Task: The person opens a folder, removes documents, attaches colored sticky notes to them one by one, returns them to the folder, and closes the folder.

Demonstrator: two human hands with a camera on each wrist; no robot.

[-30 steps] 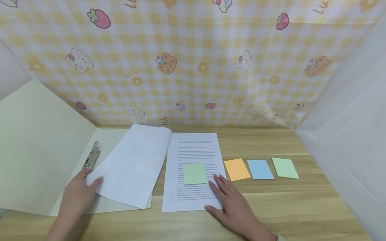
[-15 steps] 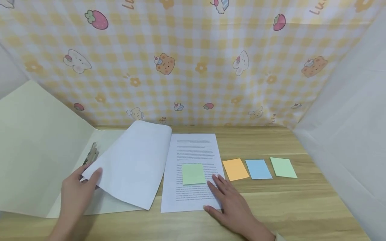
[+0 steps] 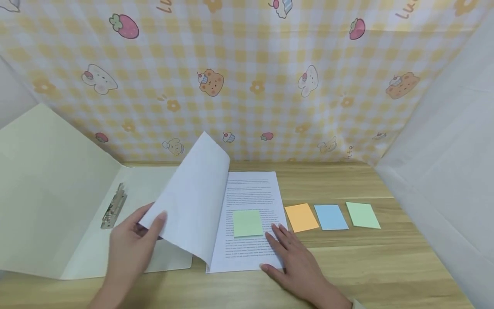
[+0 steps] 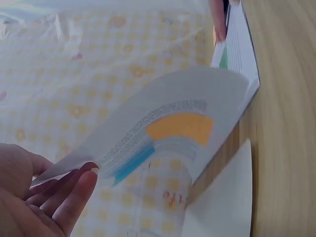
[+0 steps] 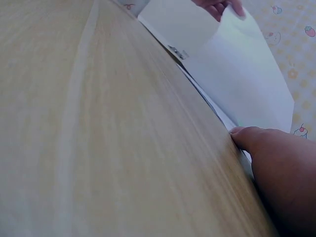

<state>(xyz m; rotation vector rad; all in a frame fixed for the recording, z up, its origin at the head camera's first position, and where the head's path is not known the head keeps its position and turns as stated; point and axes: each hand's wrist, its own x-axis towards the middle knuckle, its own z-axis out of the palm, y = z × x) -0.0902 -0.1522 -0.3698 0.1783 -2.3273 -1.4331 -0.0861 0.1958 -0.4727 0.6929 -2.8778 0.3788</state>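
Note:
My left hand (image 3: 133,246) pinches the left edge of a lifted white paper sheet (image 3: 193,201), which curves up over the folder's right part. In the left wrist view, its printed underside carries an orange sticky note (image 4: 185,127) and a blue sticky note (image 4: 133,165). A printed page (image 3: 251,184) lies flat to the right, bearing a green sticky note (image 3: 248,223). On that page's lower right part my right hand (image 3: 299,264) rests with fingers extended, just beside the green note. Whether the lifted paper is one sheet or more, I cannot tell.
An open cream file folder (image 3: 42,193) with a metal clip (image 3: 113,206) lies at the left, its cover raised. Right of the page, an orange pad (image 3: 302,217), a blue pad (image 3: 332,217) and a green pad (image 3: 363,215) form a row. A checked cloth (image 3: 254,56) hangs behind.
My left hand has moved right and slightly up, carrying the paper's left edge off the folder and toward the printed page. The clip is now fully uncovered. My right hand stays put.

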